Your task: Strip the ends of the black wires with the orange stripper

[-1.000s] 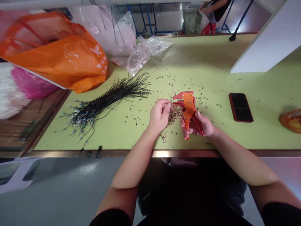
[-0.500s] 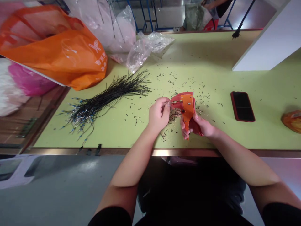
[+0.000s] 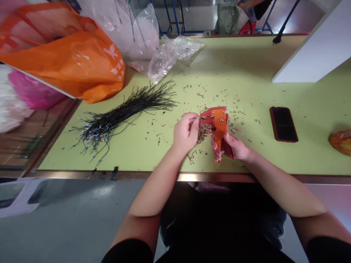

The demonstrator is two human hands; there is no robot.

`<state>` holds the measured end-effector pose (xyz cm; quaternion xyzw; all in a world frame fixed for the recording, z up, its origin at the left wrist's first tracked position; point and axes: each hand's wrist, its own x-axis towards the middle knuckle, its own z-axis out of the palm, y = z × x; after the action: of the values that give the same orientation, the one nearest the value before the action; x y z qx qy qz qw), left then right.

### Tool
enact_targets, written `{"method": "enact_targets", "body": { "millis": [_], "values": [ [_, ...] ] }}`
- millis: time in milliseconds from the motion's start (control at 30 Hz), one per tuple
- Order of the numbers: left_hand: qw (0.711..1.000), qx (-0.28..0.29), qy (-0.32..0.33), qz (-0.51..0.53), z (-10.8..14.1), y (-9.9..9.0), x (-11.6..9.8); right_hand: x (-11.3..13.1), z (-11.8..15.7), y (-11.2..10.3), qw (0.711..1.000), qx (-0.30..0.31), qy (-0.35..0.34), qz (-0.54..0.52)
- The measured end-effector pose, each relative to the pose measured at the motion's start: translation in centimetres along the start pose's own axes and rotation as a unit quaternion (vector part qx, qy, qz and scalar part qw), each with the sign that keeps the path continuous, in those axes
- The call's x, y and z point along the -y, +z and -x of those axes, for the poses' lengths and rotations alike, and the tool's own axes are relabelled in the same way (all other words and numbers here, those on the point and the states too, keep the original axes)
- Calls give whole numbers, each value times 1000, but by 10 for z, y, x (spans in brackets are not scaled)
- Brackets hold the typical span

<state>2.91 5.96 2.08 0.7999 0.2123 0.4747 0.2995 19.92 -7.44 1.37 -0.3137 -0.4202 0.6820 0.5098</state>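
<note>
My right hand (image 3: pixel 230 147) is wrapped round the handles of an orange and red wire stripper (image 3: pixel 219 122), whose jaws point left. Thumb and finger of my left hand (image 3: pixel 186 133) pinch a thin black wire (image 3: pixel 204 118) right at those jaws; most of the wire is hidden by the hand. Under the tool lies a pile of short insulation scraps (image 3: pixel 203 134), with more scattered over the green table. To the left rests a bundle of black wires (image 3: pixel 126 111) with blue and silvery tips at its near end.
An orange bag (image 3: pixel 90 69) and clear plastic bags (image 3: pixel 167 54) stand at the back left. On the right are a phone (image 3: pixel 283 124), an orange container (image 3: pixel 341 141) and a white panel (image 3: pixel 312 54). A plug (image 3: pixel 278 38) hangs at the back. Another person's arm (image 3: pixel 248 4) shows beyond the table.
The stripper's jaws now look parted, with the dark wire visible between them near my left fingertips. Both hands stay in nearly the same place.
</note>
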Motion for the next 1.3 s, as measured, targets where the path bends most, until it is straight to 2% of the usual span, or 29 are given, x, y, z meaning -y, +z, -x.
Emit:
{"method": "enact_targets", "body": {
  "millis": [133,567,733,833,967,1133,1300],
  "values": [
    [1000,-5,2,-8,0,1,2,-2,-1,3,1000,1,-15,-7],
    [999,13,-27,-35,2,1,7,-6,-2,13,995,-84,-10,49],
    [999,25,-43,7,2,0,6,-5,-3,17,994,-99,-9,41],
    [994,55,-51,74,1,-1,5,-5,-4,15,996,-81,-7,23],
    [973,88,-70,203,-1,3,7,-6,-7,11,998,-55,-5,-24],
    [940,111,-161,279,-4,7,10,-8,-10,9,998,10,18,-60],
    [885,203,-225,353,-8,6,3,-10,-12,8,997,45,48,-40]
  ]
}}
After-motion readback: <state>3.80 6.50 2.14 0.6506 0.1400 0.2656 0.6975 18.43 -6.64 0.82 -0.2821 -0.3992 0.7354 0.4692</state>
